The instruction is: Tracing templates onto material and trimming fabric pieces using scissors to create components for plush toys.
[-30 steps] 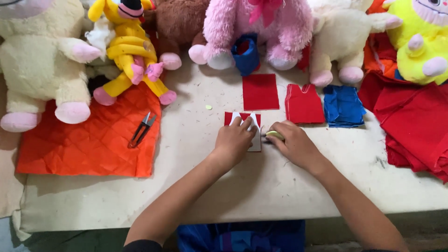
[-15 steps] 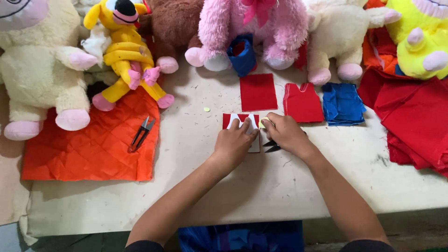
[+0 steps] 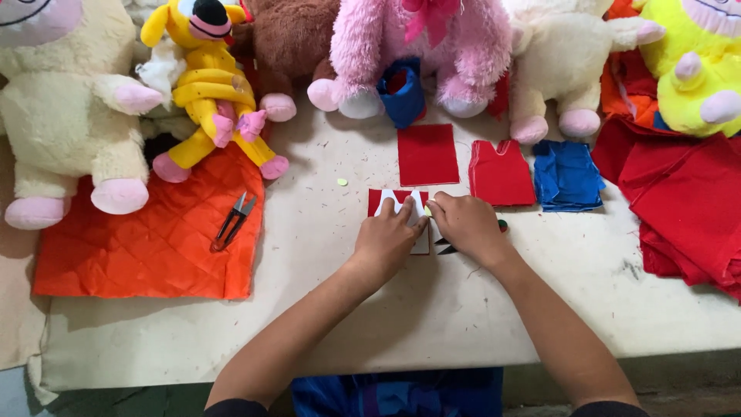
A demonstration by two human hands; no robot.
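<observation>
Head view: pale worktable (image 3: 386, 324), speckled with lint, plush toys lined along the far edge. An orange quilted cloth (image 3: 147, 247) lies on the table's left part with snips (image 3: 231, 222) on it, apart from both hands. Red square (image 3: 427, 154), red vest piece (image 3: 502, 171) and blue scraps (image 3: 567, 174) sit in a row just beyond the hands; red fabric heap (image 3: 687, 208) at right.

Change vs. one second ago: the right hand (image 3: 467, 228) moves from beside the white template (image 3: 407, 207) up to its top right corner; what looks like a yellow-green chalk shows at the fingertips, partly hidden. Black scissors (image 3: 445, 247) now lie exposed on the table under that hand, just beside the workpiece. Left hand (image 3: 386, 241) stays where it was. Judgement: set-up done, marking or aligning along the template's top edge appears under way.

Grip: left hand flat, fingers spread, pressing the template down onto the small red piece (image 3: 377, 201) — a hold-down, not a pinch. Right hand curled, fingertips closed at the corner, seemingly on the chalk; cannot tell for sure.

Workpiece location: table centre, just near of the red square, mostly covered by the hands. Orientation: notched end points away from the person, toward the toys; long axis seems to run near-to-far, though the near end is hidden.
</observation>
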